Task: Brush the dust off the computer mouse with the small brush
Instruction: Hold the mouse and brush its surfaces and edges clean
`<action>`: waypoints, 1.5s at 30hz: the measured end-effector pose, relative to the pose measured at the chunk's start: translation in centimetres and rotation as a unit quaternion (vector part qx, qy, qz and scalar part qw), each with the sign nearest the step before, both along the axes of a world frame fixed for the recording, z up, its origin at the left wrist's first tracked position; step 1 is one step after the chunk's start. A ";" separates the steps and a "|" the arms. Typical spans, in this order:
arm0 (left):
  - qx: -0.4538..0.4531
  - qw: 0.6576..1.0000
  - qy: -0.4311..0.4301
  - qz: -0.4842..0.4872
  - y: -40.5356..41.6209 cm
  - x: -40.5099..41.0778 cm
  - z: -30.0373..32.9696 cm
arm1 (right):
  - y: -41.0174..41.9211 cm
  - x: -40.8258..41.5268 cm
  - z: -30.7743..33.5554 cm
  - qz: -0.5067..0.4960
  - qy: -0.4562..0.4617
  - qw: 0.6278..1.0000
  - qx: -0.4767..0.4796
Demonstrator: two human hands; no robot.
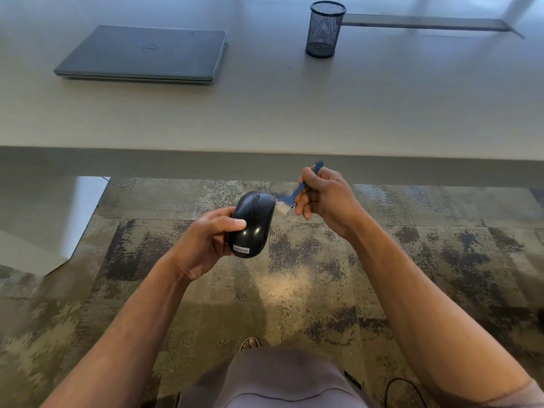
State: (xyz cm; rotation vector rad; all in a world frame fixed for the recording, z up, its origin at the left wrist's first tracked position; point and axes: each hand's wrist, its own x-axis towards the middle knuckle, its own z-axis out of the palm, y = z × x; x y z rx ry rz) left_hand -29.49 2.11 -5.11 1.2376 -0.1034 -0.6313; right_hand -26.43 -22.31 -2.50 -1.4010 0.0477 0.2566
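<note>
Currently left hand [206,240] grips the glossy black plastic computer mouse [252,224] by its sides above the carpet, light, rigid, probably slippery; right hand [325,198] pinches the small blue white-bristled brush [294,195], soft bristles at the mouse's right edge.

Dim, soft daylight; glare on table [382,113] far right; wide-angle bend at edges.
</note>
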 end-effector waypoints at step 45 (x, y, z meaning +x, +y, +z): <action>-0.013 0.994 0.012 0.112 -0.3 1.5 -0.4 | 2.5 -4.4 -0.8 -0.161 -0.083 0.983 0.024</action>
